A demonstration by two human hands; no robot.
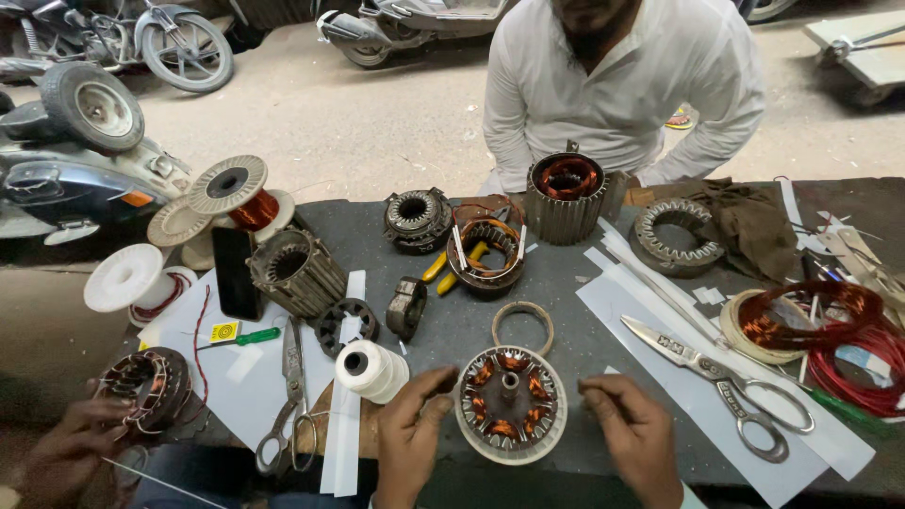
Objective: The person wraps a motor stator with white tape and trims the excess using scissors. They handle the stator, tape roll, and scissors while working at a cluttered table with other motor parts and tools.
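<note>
A round fan stator [510,402] with copper windings lies flat near the front edge of the dark table [556,292]. My left hand [411,435] rests at its left rim, fingers curled and touching the edge. My right hand [633,436] sits just right of it, fingers pinched together; whether they hold a thin wire I cannot tell. A white thread spool [371,369] lies beside my left hand. A metal ring [522,322] lies just behind the stator.
Large scissors [721,379] lie on white paper strips at right, smaller scissors [288,401] at left. Several motor stators, copper wire coils [818,320] and a green screwdriver [247,337] crowd the table. A person in white sits opposite; another person's hand [71,443] holds a stator at lower left.
</note>
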